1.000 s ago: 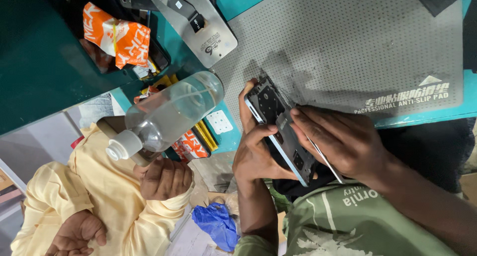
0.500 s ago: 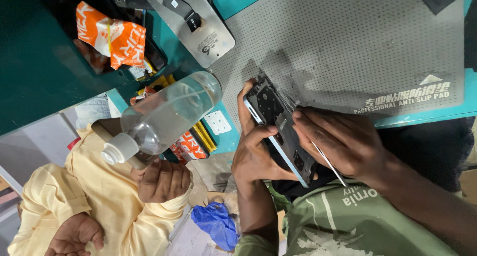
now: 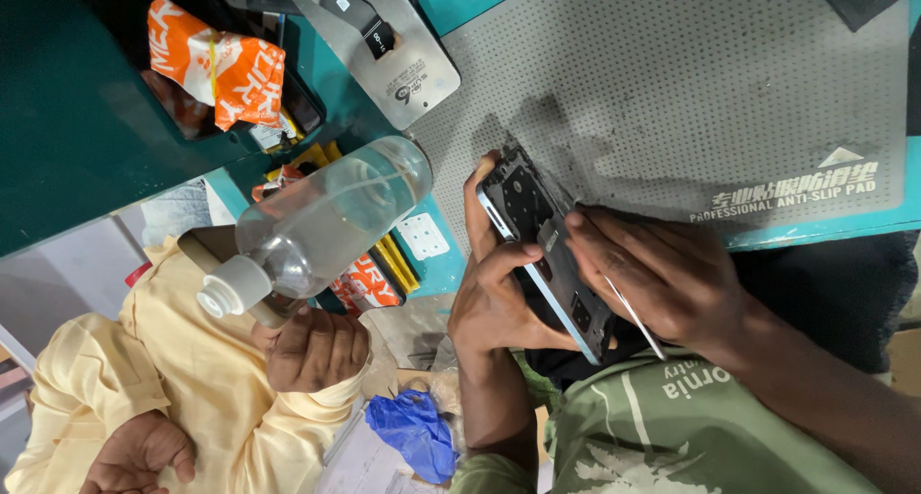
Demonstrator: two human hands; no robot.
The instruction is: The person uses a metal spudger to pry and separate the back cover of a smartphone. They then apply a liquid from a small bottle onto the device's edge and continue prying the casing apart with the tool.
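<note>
My left hand (image 3: 494, 297) grips an opened phone (image 3: 537, 245) by its lower edge, with the dark inner side and its parts facing up. The phone is tilted, its top end resting over the grey dotted mat (image 3: 672, 91). My right hand (image 3: 662, 273) presses its fingertips on the phone's middle and holds a thin metal tool (image 3: 633, 319) that points back toward my green shirt. The tool's tip is hidden by my fingers.
A clear plastic bottle (image 3: 321, 216) with a white cap lies at the teal bench edge. Beside it a person in yellow has a fist (image 3: 317, 348) and another hand (image 3: 139, 451) lower left. An orange packet (image 3: 216, 67), a silver phone back cover (image 3: 379, 48) and a blue bag (image 3: 413, 435) lie around.
</note>
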